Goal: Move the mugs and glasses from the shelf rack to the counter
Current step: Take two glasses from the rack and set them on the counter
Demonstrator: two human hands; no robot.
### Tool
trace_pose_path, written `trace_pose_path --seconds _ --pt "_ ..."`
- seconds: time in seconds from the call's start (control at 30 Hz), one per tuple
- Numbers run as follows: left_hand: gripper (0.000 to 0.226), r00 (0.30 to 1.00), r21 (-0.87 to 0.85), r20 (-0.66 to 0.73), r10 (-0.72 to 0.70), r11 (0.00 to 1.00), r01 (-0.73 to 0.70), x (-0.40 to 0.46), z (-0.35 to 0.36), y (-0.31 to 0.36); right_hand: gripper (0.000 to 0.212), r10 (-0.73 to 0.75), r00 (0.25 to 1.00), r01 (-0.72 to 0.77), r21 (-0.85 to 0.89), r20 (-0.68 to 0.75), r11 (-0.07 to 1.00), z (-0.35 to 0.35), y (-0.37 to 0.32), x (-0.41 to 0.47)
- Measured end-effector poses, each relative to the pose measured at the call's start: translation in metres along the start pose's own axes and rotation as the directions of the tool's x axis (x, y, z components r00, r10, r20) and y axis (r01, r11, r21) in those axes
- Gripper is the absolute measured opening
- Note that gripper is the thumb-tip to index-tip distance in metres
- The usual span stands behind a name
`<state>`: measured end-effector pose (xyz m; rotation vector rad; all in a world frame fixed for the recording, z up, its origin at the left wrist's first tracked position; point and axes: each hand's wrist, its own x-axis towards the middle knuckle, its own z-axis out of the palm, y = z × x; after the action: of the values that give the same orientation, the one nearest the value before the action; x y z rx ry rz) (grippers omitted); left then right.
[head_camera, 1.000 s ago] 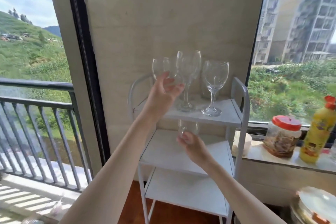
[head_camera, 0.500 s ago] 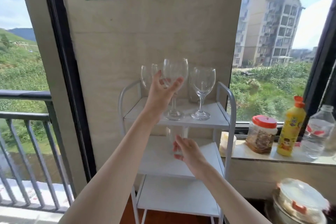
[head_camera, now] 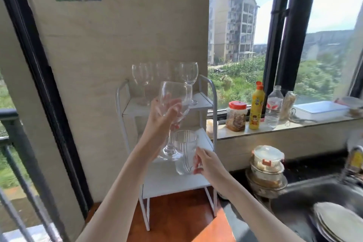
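Observation:
A white three-tier shelf rack (head_camera: 214,104) stands against the beige wall. Two wine glasses remain on its top tier, one at the left (head_camera: 141,78) and one at the right (head_camera: 189,74). My left hand (head_camera: 163,122) grips a third wine glass (head_camera: 172,100) by its bowl, lifted off the rack and tilted, in front of the top tier. My right hand (head_camera: 206,163) holds a clear tumbler (head_camera: 185,153) upright in front of the middle tier. The dark counter (head_camera: 245,222) lies at the lower right.
On the window sill (head_camera: 255,132) stand a red-lidded jar (head_camera: 236,116), a yellow bottle (head_camera: 256,106), a clear bottle (head_camera: 275,106) and a white tray (head_camera: 320,111). Stacked bowls with a lidded container (head_camera: 266,171) sit by the sink (head_camera: 314,198), which holds plates (head_camera: 337,222).
My left hand has lifted a wine glass off the top tier and drawn it toward me. My right hand has pulled the tumbler out from the middle tier. The view has swung right.

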<state>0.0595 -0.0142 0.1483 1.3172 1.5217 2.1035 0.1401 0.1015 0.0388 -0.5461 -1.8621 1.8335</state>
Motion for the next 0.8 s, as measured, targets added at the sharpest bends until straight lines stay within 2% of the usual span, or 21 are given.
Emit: trace_pose_path --seconds 0.07,0.1,0.13,0.2,0.27,0.4,0.47,0.57,0.7,0.8 --pt "0.033 0.997 -0.045 0.079 0.0 0.999 0.004 -0.012 0.021 -0.002 0.044 0.001 1.0 -0.002 -0.029 -0.029 1.0 -0.021 0.005 -0.029" --pt "0.035 0.994 -0.068 0.108 -0.008 0.998 0.015 -0.017 0.033 -0.003 0.045 -0.002 0.999 -0.001 -0.054 -0.052 0.999 -0.034 0.007 -0.044" --pt "0.049 0.992 -0.085 0.128 -0.019 0.996 0.03 -0.022 0.045 -0.005 0.045 -0.003 0.997 -0.003 -0.077 -0.079 0.997 -0.048 0.008 -0.058" --pt "0.095 0.982 -0.086 0.184 -0.045 0.994 0.061 -0.031 0.074 -0.005 0.045 0.003 0.99 -0.015 -0.081 -0.141 0.997 -0.081 0.008 -0.086" --pt "0.115 0.965 -0.103 0.255 -0.059 0.991 0.088 -0.04 0.108 -0.003 0.048 0.019 0.972 -0.024 -0.016 -0.236 1.0 -0.115 0.005 -0.114" --pt "0.102 0.931 -0.228 0.355 -0.086 0.958 0.175 -0.066 0.192 -0.001 0.049 0.055 0.9 -0.013 0.098 -0.433 0.995 -0.192 -0.001 -0.179" --pt "0.108 0.906 -0.292 0.412 -0.098 0.928 0.233 -0.08 0.242 0.0 0.052 0.064 0.845 -0.023 0.083 -0.532 0.996 -0.235 -0.003 -0.217" --pt "0.114 0.849 -0.303 0.523 -0.083 0.912 0.276 -0.105 0.325 0.004 0.044 0.041 0.729 -0.044 0.013 -0.684 0.999 -0.302 -0.006 -0.282" --pt "0.093 0.773 -0.325 0.631 -0.072 0.879 0.348 -0.142 0.445 0.003 0.035 0.033 0.621 -0.025 0.022 -0.783 0.999 -0.392 -0.01 -0.377" --pt "0.095 0.718 -0.319 0.693 -0.069 0.863 0.392 -0.18 0.531 0.002 0.037 0.059 0.505 0.0 0.068 -0.861 0.998 -0.453 -0.008 -0.449"
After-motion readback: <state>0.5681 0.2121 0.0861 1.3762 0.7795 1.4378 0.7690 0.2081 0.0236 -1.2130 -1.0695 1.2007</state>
